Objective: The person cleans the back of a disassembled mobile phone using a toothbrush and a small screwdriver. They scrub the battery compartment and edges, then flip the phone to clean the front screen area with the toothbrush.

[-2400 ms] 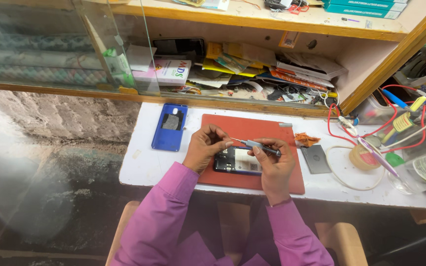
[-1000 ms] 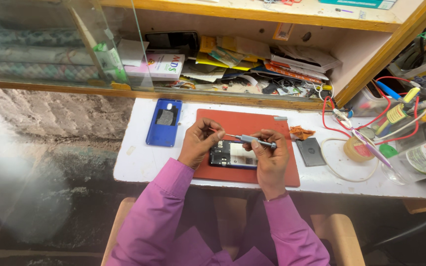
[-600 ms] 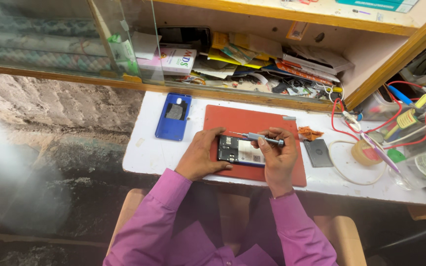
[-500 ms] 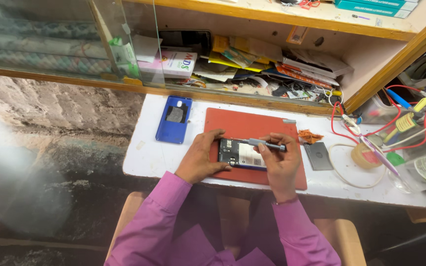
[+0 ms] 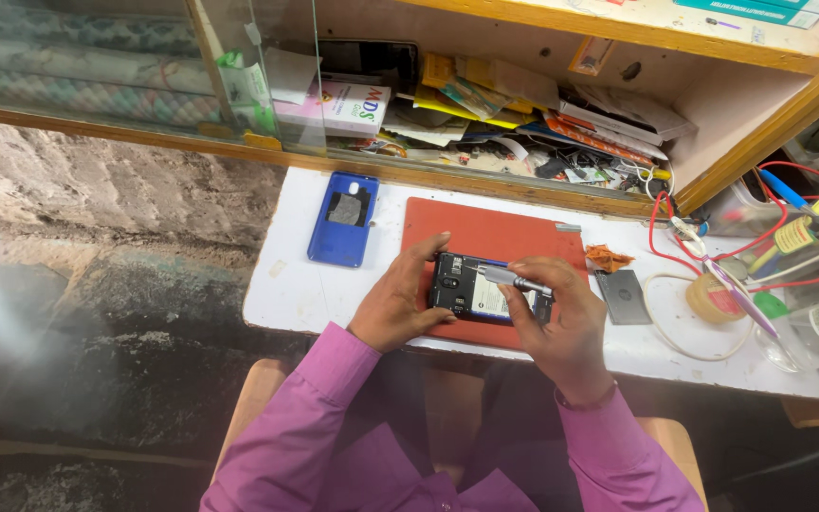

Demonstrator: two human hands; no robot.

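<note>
An opened black phone [image 5: 471, 290] with its back removed lies on a red work mat [image 5: 485, 232] on the white bench. My left hand [image 5: 398, 301] grips the phone's left end and steadies it. My right hand [image 5: 561, 318] holds a slim silver screwdriver [image 5: 509, 278], its tip resting on the phone's inside near the upper left. Both sleeves are purple.
A blue phone back cover [image 5: 342, 218] lies left of the mat. A small dark plate [image 5: 624, 296] and an orange scrap [image 5: 607, 258] lie to the right. Red wires, tape roll [image 5: 709, 298] and tools crowd the right end. A cluttered shelf runs behind the bench.
My left hand moved from the screwdriver tip down to the phone's left end. The right hand keeps the screwdriver over the phone. The camera view shifted slightly.
</note>
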